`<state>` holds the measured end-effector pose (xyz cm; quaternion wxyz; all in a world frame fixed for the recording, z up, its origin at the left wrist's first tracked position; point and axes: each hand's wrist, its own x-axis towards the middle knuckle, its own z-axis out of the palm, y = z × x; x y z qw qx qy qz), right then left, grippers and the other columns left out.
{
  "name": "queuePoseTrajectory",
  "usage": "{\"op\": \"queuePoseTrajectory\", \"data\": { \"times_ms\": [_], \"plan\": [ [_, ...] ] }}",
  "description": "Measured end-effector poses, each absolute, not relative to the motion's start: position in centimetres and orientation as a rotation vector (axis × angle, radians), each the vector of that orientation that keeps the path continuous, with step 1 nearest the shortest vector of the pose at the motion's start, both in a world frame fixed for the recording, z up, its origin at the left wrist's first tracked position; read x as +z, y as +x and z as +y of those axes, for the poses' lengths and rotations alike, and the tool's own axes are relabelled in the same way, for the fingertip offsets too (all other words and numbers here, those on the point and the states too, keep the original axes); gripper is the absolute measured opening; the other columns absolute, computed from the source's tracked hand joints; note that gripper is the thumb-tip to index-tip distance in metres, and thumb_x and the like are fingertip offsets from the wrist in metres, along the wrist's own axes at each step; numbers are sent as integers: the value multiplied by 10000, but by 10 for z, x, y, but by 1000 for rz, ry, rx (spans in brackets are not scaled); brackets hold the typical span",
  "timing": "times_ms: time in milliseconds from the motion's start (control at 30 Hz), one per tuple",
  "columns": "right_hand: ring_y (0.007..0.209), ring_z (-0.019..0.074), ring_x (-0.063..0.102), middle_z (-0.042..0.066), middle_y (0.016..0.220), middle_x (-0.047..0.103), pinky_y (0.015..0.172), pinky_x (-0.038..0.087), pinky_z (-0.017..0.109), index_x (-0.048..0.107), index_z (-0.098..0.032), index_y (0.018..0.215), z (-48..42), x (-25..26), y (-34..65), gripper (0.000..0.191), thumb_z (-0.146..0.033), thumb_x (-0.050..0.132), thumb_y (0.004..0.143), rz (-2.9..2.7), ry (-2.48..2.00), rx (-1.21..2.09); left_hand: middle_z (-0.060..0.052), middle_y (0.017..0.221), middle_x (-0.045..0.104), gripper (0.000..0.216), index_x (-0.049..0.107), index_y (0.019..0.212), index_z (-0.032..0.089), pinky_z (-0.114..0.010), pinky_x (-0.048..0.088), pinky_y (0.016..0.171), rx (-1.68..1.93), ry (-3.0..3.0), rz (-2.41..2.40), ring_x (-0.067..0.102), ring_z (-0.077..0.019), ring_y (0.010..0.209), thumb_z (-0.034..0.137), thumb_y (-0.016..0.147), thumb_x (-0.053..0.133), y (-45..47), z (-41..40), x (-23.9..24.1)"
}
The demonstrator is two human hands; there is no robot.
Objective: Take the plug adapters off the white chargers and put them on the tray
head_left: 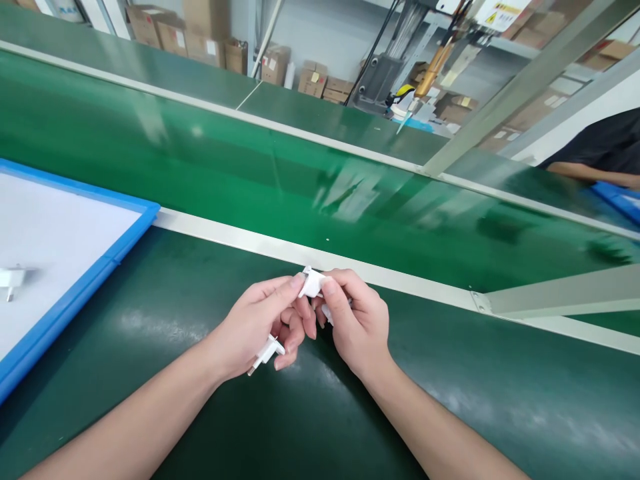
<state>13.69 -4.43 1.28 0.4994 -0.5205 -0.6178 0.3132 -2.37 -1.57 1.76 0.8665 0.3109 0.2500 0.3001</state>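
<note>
While both hands meet above the dark green desk [310, 413], left hand [260, 327] and right hand [357, 323] grip closed on a small white plastic plug piece [312, 285], second white two-pin plug [266, 351] tucked under left fingers, blue-rimmed white tray [131, 233] holding another white plug [10, 279]

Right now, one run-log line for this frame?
left hand: small white plastic plug | both hands: white plastic part | right hand | dark green table

Green conveyor [210, 167], stacked cartons [200, 33] behind.
</note>
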Motion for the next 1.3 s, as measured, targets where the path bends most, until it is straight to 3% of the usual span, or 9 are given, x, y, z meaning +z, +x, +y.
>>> {"op": "queuePoseTrajectory", "data": {
  "times_ms": [167,300,500,633,767,833,1000,1300],
  "plan": [
    [575,104,571,-9,785,621,553,470,246,679,-214,1019,-43,13,138,149,-301,560,1040,-1566,-1193,689,-3,527,571,541,598,750,121,-178,388,344,638,648,543,454,-71,333,636,913,575,-21,-15,18],
    [795,154,620,39,954,616,681,513,288,703,-236,1086,-42,19,136,133,-196,627,985,-1757,-1120,492,14,469,523,621,559,809,148,-175,367,343,641,618,496,436,-81,329,756,898,468,-20,-14,14],
    [877,204,620,77,1018,579,720,536,345,630,-241,1247,-40,14,137,252,-239,588,999,-1840,-1070,446,33,555,539,364,549,885,170,-162,343,326,812,565,442,430,-79,377,523,909,634,-19,-9,12],
    [666,145,597,50,958,584,555,483,277,598,-222,1172,-33,8,138,217,-361,590,1006,-1563,-1165,622,1,661,565,303,553,827,163,-143,305,338,873,513,429,441,-72,453,409,828,730,-19,-5,14],
    [563,143,542,-5,689,560,480,406,247,592,-208,1086,-26,10,136,282,-464,630,973,-1466,-1207,700,1,711,493,351,543,781,151,-137,275,353,902,498,447,437,-69,527,458,783,711,-20,1,19],
    [565,149,537,-3,665,558,479,400,251,598,-212,1067,-26,11,135,297,-489,634,965,-1474,-1231,704,-4,742,477,355,520,777,154,-141,281,361,917,528,493,449,-71,549,481,798,657,-24,5,27],
    [651,173,578,38,782,596,511,421,277,606,-229,1088,-31,12,133,265,-476,581,995,-1659,-1215,613,-18,775,489,329,484,794,177,-165,290,375,939,879,711,439,-72,530,487,904,483,-58,14,63],
    [801,202,624,87,1029,604,605,520,305,643,-241,1005,-35,16,127,182,-384,532,1021,-1994,-1080,360,30,594,521,285,511,690,177,-194,269,386,994,1440,1605,392,-68,405,362,857,650,-243,35,89]
  ]
}}
